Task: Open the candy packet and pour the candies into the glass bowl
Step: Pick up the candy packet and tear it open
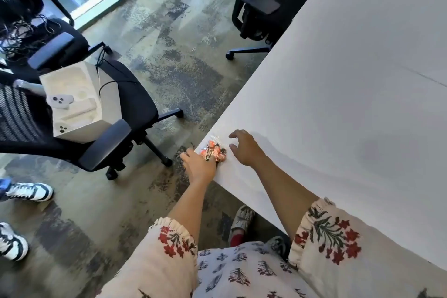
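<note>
Surroundings: a white desk fills the right of the view, its near-left edge running diagonally; patterned carpet covers the floor to the left.
Chairs: a black office chair stands left of the desk and carries an open white box with two white controllers; a second chair stands far, pushed against the desk; a third at far left holds tangled cables.
Feet: two white-and-black sneakers show at the left edge; a sandalled foot sits under the desk's near edge.
In the way: nothing lies between the hands and the packet; the desk around it is bare.
Writing: dark print shows on the wrappers, too small to read.
Packet: a clear candy packet with orange and black sweets lies flat on the desk, right at its left edge.
Left hand: reaches in from off the desk edge, fingers lying on the packet's near-left side; whether the grip has closed on it I cannot tell.
Right hand: over the desk just right of the packet, fingers spread and curled, grip released, holding nothing, fingertips close to the packet's right side.
Sleeves: both are white with red flowers.
</note>
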Demonstrator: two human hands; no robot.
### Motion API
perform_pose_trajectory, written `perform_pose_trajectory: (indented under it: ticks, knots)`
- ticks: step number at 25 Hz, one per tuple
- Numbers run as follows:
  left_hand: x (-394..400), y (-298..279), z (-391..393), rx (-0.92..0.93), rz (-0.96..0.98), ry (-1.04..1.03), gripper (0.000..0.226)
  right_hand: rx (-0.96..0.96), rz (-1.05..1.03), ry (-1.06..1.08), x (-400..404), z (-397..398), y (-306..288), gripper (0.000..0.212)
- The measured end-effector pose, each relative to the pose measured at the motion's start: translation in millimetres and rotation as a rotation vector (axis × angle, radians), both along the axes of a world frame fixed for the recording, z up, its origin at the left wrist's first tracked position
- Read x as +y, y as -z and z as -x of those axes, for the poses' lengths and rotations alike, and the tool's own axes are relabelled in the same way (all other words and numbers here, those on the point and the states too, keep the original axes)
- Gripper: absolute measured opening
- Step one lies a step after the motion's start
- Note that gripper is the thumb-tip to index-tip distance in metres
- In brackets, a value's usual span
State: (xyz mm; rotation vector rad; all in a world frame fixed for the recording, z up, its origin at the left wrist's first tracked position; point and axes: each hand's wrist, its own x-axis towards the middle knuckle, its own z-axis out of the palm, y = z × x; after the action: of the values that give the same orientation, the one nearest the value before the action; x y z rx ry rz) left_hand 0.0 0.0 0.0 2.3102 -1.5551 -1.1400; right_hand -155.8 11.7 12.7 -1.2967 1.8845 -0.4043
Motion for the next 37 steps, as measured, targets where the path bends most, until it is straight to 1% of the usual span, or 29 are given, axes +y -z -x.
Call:
perform_pose_trajectory:
  ticks: [3, 6, 8, 11, 13, 15, 18, 20, 23, 27, 30, 32, 33, 35, 37]
  knots:
    - [-6.7, 3.0, -1.1, 0.012, -0.03, -0.116, 0.076, -0.032, -0.094, 0.028, -8.5, -9.6, 6.8, 0.051]
    - [-12.0, 5.9, 2.9, 0.057, -0.036, -0.236, 0.075, -0.066, -0.111, 0.115, -14.6, -18.6, 12.0, 0.058]
    - [-15.7, 5.0, 4.3, 0.091, -0.055, -0.328, 0.072, -0.077, -0.109, 0.159, -19.4, -23.8, 13.7, 0.052]
    - [-16.2, 5.4, 6.1, 0.099, -0.105, -0.4, 0.066, -0.046, -0.158, 0.205, -20.8, -31.7, 20.9, 0.033]
    - [-14.3, 8.4, 4.8, 0.088, -0.09, -0.382, 0.058, -0.041, -0.163, 0.285, -18.3, -32.8, 23.9, 0.023]
    - [-11.3, 10.3, 2.5, 0.109, -0.066, -0.382, 0.049, -0.101, -0.137, 0.342, -13.7, -28.6, 24.1, 0.019]
    - [-8.1, 12.4, 2.2, 0.133, -0.006, -0.338, 0.044, -0.191, -0.13, 0.358, -4.7, -15.7, 17.1, 0.019]
    - [-7.2, 11.0, 5.8, 0.167, 0.04, -0.29, 0.038, -0.223, -0.122, 0.372, 1.2, -4.1, 8.3, 0.021]
    - [-5.9, 6.8, 21.0, 0.212, 0.055, -0.218, 0.03, -0.253, -0.089, 0.395, 13.1, 17.7, -7.6, 0.021]
    - [4.2, -1.5, 58.7, 0.292, 0.06, -0.028, 0.024, -0.368, -0.021, 0.505, 42.7, 52.0, -35.3, 0.016]
    - [17.7, -15.2, 93.9, 0.342, 0.109, 0.139, 0.015, -0.327, 0.022, 0.561, 69.3, 76.7, -51.6, 0.012]
    - [26.9, -22.2, 111.2, 0.423, 0.094, 0.137, 0.008, -0.297, 0.044, 0.576, 80.7, 84.5, -59.3, 0.009]
    - [33.8, -26.2, 119.7, 0.509, 0.05, 0.106, 0.005, -0.282, 0.057, 0.594, 87.7, 88.3, -61.9, 0.011]
    - [55.7, -36.5, 140.8, 0.717, -0.071, 0.072, 0.013, -0.235, 0.086, 0.669, 110.2, 99.3, -67.4, 0.02]
    - [68.8, -44.6, 153.5, 0.837, -0.148, 0.068, 0.023, -0.199, 0.099, 0.713, 123.9, 105.6, -68.9, 0.027]
